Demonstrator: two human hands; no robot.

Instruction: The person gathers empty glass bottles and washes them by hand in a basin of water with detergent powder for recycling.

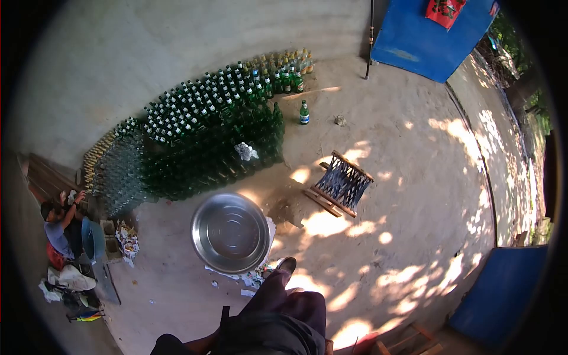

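Note:
Neither of my hands shows; part of an arm (202, 344) appears at the bottom edge, its hand out of sight. My legs in dark trousers (278, 293) stretch forward, with one shoe (287, 265) by a wide metal basin (231, 234). Only a shiny bottom is visible inside the basin. Torn paper scraps (254, 277) lie around its near side. Beyond it stand rows of green glass bottles (207, 142), with a crumpled whitish thing (245, 151) on top of them. One green bottle (304, 112) stands apart on the ground.
A low wooden stool with a woven seat (343, 184) is right of the basin. At far left another person (59, 228) sits by a blue-grey tub (93, 239), hands raised near the clear bottles (121, 171). A blue door (435, 35) stands at top right.

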